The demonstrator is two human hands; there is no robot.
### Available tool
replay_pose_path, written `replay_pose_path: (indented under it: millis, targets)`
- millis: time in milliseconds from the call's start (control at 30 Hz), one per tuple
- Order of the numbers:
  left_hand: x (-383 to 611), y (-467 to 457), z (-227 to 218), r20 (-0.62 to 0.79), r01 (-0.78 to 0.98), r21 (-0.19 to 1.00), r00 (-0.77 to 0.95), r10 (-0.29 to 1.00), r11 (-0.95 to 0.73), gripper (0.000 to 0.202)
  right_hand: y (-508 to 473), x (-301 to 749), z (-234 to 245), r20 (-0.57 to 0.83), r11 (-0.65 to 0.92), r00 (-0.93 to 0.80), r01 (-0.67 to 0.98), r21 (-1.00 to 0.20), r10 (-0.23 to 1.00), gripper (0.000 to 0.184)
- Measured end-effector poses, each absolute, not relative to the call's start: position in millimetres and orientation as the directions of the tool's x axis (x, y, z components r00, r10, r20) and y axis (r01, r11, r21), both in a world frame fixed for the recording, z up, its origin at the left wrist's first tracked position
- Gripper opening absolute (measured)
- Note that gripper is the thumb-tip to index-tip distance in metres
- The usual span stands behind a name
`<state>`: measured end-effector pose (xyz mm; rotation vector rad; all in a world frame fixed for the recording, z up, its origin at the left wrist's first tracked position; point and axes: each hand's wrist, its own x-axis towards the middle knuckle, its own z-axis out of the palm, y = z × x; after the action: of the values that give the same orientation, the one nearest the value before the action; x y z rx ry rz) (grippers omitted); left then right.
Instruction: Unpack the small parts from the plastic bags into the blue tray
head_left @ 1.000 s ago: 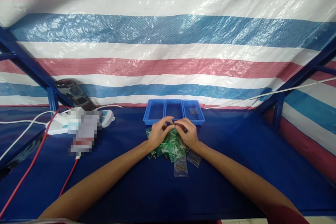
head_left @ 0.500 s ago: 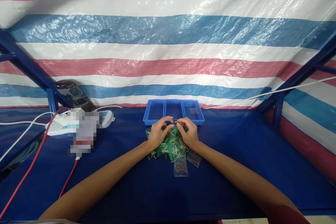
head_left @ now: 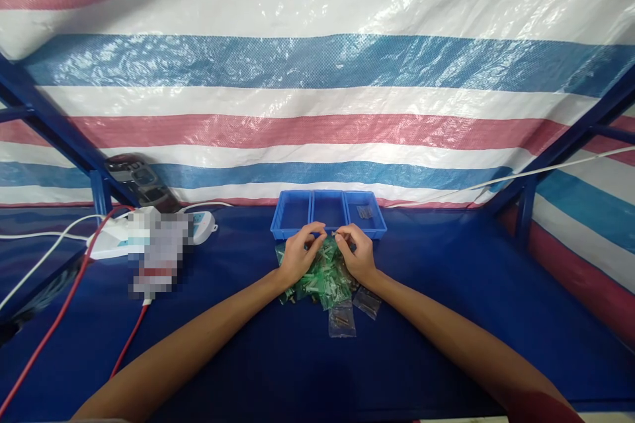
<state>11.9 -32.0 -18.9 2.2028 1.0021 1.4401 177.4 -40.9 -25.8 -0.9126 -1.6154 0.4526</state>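
My left hand (head_left: 299, 255) and my right hand (head_left: 358, 255) face each other above a heap of small green and clear plastic bags (head_left: 325, 281) with little parts in them. The thumb and index finger of each hand are pinched together. Something tiny shows at the right fingertips, too small to name; what the left fingertips hold, if anything, I cannot make out. At the near side of the heap lies a clear bag (head_left: 342, 322) with brass-coloured pieces, and beside it another clear bag (head_left: 367, 303).
Just behind my hands stands a blue three-compartment tray (head_left: 328, 193); a small clear bag (head_left: 364, 212) lies in its right compartment. To the left are a white power strip (head_left: 106, 248), a red cable (head_left: 129, 344) and a dark device (head_left: 143, 182). A striped sheet (head_left: 317, 99) hangs behind.
The fingertips have shifted slightly, and the small piece that showed between the hands is now less visible, near the right fingertips. The view has tilted up a little.
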Motion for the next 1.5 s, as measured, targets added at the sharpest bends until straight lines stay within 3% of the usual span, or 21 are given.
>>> replay_pose_path:
  millis: [1500]
  targets:
    - [10.0,-31.9,-20.2,0.675,0.424,0.572,0.243,0.697,-0.702,0.024,-40.7,176.8,-26.0,0.689,0.670,-0.084,0.342,-0.659,0.720,0.016]
